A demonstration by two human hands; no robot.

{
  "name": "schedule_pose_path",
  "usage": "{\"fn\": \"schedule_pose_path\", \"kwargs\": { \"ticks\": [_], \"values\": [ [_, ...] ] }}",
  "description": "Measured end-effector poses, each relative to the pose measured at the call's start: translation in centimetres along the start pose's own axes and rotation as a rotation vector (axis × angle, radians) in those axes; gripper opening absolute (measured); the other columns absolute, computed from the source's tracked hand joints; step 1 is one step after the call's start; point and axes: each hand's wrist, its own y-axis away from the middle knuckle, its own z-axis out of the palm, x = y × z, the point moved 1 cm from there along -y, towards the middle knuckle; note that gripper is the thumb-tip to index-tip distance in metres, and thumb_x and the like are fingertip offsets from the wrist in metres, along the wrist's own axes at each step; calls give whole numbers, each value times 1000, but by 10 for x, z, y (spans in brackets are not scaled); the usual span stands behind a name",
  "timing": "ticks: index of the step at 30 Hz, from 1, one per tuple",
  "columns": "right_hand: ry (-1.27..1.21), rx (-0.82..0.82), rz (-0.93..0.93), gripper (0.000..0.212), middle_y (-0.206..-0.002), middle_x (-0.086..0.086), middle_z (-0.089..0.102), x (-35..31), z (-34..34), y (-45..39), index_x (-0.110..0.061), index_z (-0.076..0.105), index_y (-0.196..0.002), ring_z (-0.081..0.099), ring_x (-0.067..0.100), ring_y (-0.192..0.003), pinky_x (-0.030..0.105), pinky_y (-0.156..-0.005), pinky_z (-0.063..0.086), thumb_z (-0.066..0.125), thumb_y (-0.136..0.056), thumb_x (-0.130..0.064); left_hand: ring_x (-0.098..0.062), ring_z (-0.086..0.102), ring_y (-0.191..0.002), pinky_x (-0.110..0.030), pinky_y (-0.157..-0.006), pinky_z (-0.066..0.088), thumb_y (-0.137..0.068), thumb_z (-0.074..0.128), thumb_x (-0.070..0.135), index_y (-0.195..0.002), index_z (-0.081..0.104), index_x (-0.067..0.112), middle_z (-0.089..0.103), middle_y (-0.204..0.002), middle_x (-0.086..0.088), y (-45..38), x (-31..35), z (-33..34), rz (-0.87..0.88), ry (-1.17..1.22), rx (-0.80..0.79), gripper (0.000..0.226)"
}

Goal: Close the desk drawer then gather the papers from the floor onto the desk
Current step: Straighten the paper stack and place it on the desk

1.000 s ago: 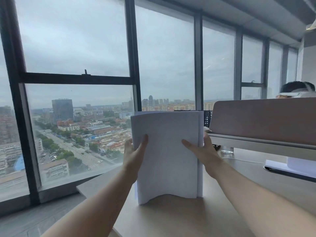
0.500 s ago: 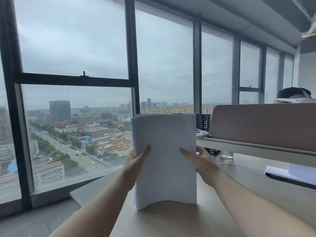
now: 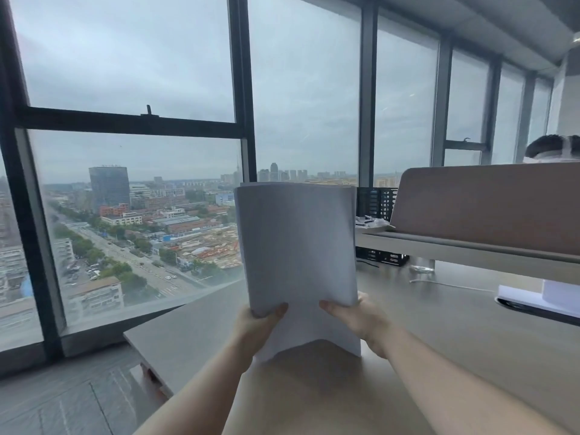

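Observation:
A stack of white papers (image 3: 298,246) stands upright on its lower edge on the wooden desk (image 3: 194,334), bowed so the middle of the bottom edge arches up. My left hand (image 3: 257,324) grips its lower left side with the thumb on the front. My right hand (image 3: 357,315) grips the lower right side the same way. The desk drawer and the floor under the desk are out of view.
A brown partition screen (image 3: 486,208) with a shelf runs along the desk's right side, a person's head (image 3: 552,147) behind it. A black mesh organiser (image 3: 376,205), a clear glass (image 3: 422,265), a white cable (image 3: 452,285) and a white stand (image 3: 539,296) lie beyond. Floor-to-ceiling windows (image 3: 141,183) lie left and ahead.
Both hands have slid down the sides of the paper stack from its middle to near its bottom edge. The stack still stands upright on the desk.

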Motion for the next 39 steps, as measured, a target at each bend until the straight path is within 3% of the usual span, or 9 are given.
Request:
{"fn": "schedule_pose_path", "kwargs": {
  "ticks": [6, 11, 15, 19, 24, 29, 32, 34, 39],
  "values": [
    [-158, 131, -64, 19, -81, 8, 64, 3, -1, -10, -9, 71, -80, 55, 18, -77, 32, -70, 41, 78, -74, -26, -19, 63, -74, -30, -62, 52, -70, 80, 9, -83, 61, 25, 68, -82, 1, -28, 22, -1, 168, 118, 84, 28],
    [-272, 95, -162, 20, -81, -2, 75, -20, -6, -10, -17, 68, -94, 69, 15, -73, 21, -59, 55, 77, -76, -17, -20, 67, -77, -34, -66, 57, -69, 82, 28, -108, 48, 14, 67, -93, -5, -50, 53, -4, 223, 198, 82, 53],
    [-260, 186, -191, 23, -87, -1, 74, -31, -12, -14, -16, 69, -99, 67, 14, -75, 20, -61, 54, 75, -79, -27, -22, 54, -73, -44, -68, 47, -71, 53, 70, -84, 51, 13, 55, -79, -12, -63, 46, -9, 202, -3, 27, 58],
    [-158, 215, -82, 20, -88, 9, 70, -21, -6, -22, -14, 69, -88, 62, 23, -77, 30, -70, 47, 68, -84, -33, -18, 49, -92, -38, -88, 41, -98, 35, 40, -86, 50, 22, 51, -98, -7, -63, 18, 1, 117, -24, -104, 27],
    [-120, 345, -67, 14, -92, 7, 67, -7, -1, -38, -17, 63, -97, 62, 27, -87, 36, -81, 49, 58, -91, -29, -27, 54, -95, -33, -83, 41, -100, 36, 19, -102, 49, 9, 56, -100, -13, -71, -6, 12, 108, -163, -117, 17],
    [-112, 391, 120, 27, -102, 11, 64, 13, -3, -57, -4, 62, -111, 61, 29, -93, 35, -84, 49, 58, -90, -22, -25, 46, -82, -31, -59, 32, -93, 51, 18, -72, 43, 15, 45, -74, -1, -83, -20, 12, 95, -358, 26, 23],
    [-131, 363, 274, 36, -110, 15, 63, 32, 0, -61, 5, 57, -121, 62, 36, -102, 47, -95, 50, 56, -91, -17, -33, 54, -104, -30, -78, 36, -92, 54, 18, -94, 55, 8, 59, -103, -14, -88, -33, 15, 46, -513, 21, 11],
    [-148, 339, 362, 38, -123, 16, 60, 41, 3, -59, 5, 53, -127, 58, 39, -114, 48, -102, 45, 52, -94, -14, -33, 53, -115, -31, -90, 39, -92, 52, 18, -112, 57, 4, 59, -122, -19, -92, -41, 16, 37, -568, 9, 25],
    [-172, 330, 385, 28, -116, 16, 62, 46, 5, -61, 3, 57, -119, 61, 38, -113, 43, -93, 50, 52, -94, -9, -32, 52, -123, -35, -103, 39, -92, 50, 21, -128, 54, 5, 58, -132, -16, -99, -45, 13, 49, -654, 34, 39]
  ]
}}
